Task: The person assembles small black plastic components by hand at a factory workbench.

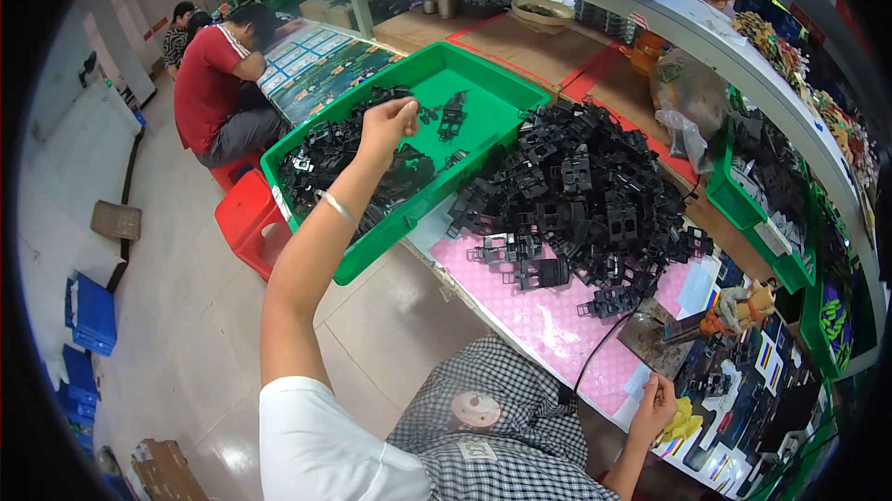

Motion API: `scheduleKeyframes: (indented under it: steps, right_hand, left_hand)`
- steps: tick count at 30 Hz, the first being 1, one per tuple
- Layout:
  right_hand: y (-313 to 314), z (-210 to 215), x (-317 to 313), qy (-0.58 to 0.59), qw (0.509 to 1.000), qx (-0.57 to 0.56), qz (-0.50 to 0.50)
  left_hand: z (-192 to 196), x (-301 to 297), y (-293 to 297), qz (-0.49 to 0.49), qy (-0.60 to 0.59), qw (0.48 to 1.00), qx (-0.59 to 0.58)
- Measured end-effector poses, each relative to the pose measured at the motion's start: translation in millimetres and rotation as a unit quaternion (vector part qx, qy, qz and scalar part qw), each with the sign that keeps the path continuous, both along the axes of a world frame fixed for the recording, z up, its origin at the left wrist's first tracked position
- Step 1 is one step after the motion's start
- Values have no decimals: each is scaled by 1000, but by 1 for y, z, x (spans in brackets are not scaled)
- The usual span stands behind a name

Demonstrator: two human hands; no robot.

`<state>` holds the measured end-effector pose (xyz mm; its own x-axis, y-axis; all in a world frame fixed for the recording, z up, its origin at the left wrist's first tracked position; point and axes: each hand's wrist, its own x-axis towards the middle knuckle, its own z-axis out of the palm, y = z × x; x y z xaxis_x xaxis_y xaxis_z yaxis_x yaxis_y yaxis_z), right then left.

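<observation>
Over the green bin (483,83) of black clips (325,152) at the desk's left edge, my left hand (388,125) pinches fingers together; right hand (655,405) fingers I cannot tell.

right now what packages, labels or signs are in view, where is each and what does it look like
clear plastic bag: on the bench right of the black parts pile, crumpled, see-through.
white label: on the green tray front wall, small rectangle.
cardboard box: on the floor, lower left, brown, open.
coloured cards: on the bench near the right hand, small rectangles with colour stripes.
The left hand hovers over the green tray.
</observation>
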<state>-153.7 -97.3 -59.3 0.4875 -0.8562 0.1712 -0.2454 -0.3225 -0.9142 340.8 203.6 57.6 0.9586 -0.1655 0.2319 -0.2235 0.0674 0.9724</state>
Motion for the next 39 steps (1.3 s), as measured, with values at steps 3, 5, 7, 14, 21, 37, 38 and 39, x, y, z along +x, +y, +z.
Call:
scheduleKeyframes:
  steps: [3,5,7,14,21,37,38,39]
  right_hand:
    - [3,3,-6,18,999,-31,-7]
    - [7,17,-8,62,998,-9,18]
    - [9,16,-10,43,998,13,42]
    - [51,59,31,-164,953,198,158]
    - [50,64,15,-133,943,261,159]
    - [54,62,7,-86,962,239,104]
    - [54,62,8,-83,961,241,111]
    - [53,60,7,-83,960,241,112]
  left_hand:
    - [0,-50,-5,-96,127,982,-99]
    - [11,-104,-25,-90,179,979,-48]
    - [12,-150,-35,-141,200,969,-20]
    - [-40,-278,-80,-275,324,905,11]
    - [-68,-351,-95,-367,411,834,13]
    - [-62,-358,-103,-458,250,845,114]
    - [-64,-359,-102,-458,250,846,114]
    - [-67,-359,-100,-459,285,834,107]
